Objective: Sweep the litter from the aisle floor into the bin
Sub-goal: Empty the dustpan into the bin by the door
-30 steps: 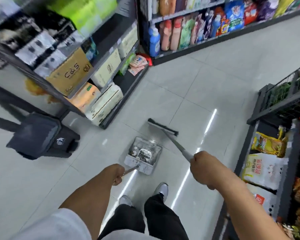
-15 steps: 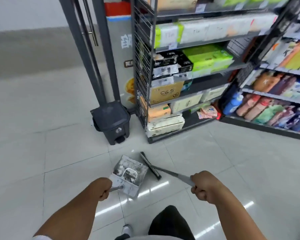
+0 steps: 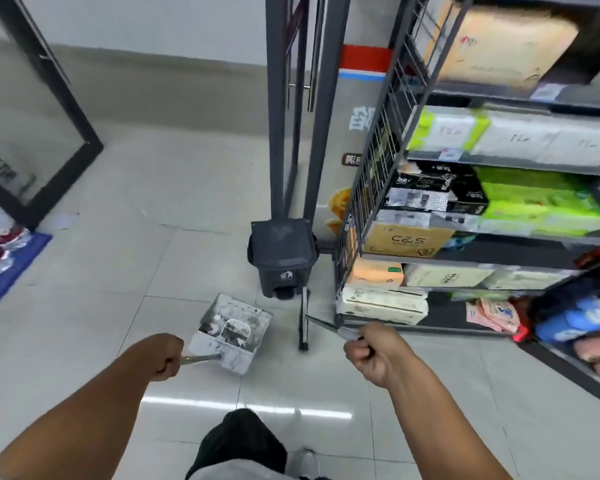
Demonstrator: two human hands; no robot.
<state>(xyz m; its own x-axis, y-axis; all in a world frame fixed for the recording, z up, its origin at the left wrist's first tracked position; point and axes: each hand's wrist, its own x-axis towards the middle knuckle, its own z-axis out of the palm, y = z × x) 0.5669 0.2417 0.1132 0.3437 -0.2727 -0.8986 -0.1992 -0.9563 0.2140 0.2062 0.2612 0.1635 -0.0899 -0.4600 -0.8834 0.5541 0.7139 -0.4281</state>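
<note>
My left hand grips the metal handle of a grey dustpan that holds several scraps of litter. The pan hangs just above the floor, in front of a dark grey pedal bin with its lid shut. My right hand is shut on the handle of a broom, whose narrow black head stands on the tiles just right of the pan and reaches the bin's base.
A wire shelf rack of tissue packs stands right of the bin. Dark door posts rise behind it. A glass door frame and bottled water on a blue mat lie at the left. Small scraps lie near the door.
The view has swung left towards the entrance and closer to the bin. Dustpan and broom have come along with me and now sit just in front of the bin.
</note>
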